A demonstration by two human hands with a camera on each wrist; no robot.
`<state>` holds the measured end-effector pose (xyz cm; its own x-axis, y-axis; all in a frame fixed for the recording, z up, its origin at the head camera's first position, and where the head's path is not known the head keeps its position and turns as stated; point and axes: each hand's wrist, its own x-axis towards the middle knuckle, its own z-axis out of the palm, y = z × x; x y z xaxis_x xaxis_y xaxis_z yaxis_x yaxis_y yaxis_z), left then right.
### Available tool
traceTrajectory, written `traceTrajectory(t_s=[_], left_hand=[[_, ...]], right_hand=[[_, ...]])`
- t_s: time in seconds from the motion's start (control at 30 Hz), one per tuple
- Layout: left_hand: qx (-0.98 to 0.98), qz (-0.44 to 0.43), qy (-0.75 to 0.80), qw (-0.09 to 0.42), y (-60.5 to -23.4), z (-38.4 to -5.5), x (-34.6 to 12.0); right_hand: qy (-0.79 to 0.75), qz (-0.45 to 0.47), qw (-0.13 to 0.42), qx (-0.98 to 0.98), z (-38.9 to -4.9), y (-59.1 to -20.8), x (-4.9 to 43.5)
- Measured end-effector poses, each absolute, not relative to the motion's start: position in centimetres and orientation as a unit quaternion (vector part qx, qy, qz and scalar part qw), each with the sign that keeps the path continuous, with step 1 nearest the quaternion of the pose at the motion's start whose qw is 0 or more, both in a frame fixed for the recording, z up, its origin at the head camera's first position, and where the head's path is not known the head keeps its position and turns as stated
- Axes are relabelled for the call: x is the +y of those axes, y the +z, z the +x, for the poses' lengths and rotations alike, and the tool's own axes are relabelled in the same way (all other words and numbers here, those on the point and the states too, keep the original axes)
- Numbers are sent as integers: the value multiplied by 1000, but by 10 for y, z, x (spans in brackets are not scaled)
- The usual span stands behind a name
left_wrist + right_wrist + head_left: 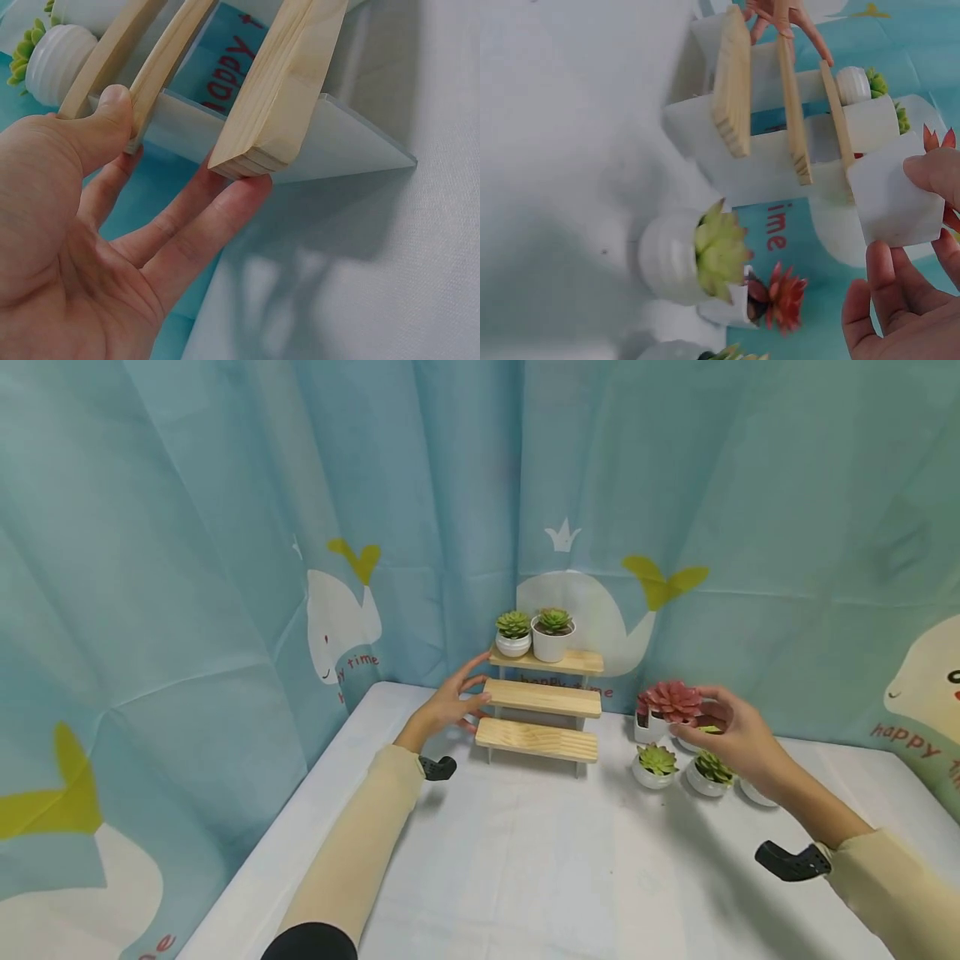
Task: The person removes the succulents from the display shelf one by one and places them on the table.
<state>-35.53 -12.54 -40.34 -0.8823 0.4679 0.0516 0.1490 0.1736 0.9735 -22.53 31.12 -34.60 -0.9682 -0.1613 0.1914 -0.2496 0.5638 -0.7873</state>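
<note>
My left hand [447,703] is at the left end of a three-tier wooden shelf stand [542,695], its fingers spread. In the left wrist view the thumb touches the middle board, and fingertips touch the end of the lowest board [274,97]. My right hand [738,739] pinches a white square pot [896,191] holding a red succulent [673,702], raised above the other pots. On the top tier stand two potted green succulents, one in a round pot [513,643] and one in a taller pot [550,644].
At the right of the white-covered table [510,860] stand a green succulent in a round pot [654,767], another green one [709,773] and a second red succulent in a square pot [724,309]. A blue whale-print curtain [465,510] hangs behind the stand.
</note>
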Motion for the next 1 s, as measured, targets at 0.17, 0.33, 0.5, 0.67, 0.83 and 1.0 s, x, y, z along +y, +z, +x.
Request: traceTrajectory(t_s=[0.17,0.33,0.5,0.67,0.83,1.0], left_hand=[[753,205,611,129,-401,-357,-124],[754,205,610,128,-402,-357,-123],[755,207,609,127,-403,-357,-125],[755,200,610,131,-403,-355,-125],[755,200,611,132,-404,-355,-124],[755,198,610,135,-405,-357,-124]], right_hand=[[448,113,59,-885,-214,-356,319],[445,104,53,-888,-203,-369,323],[463,93,45,-881,-194,-382,323],[486,100,43,-867,-188,-395,323],[492,96,33,-865,-181,-410,321],[492,83,21,-866,-176,-422,318]])
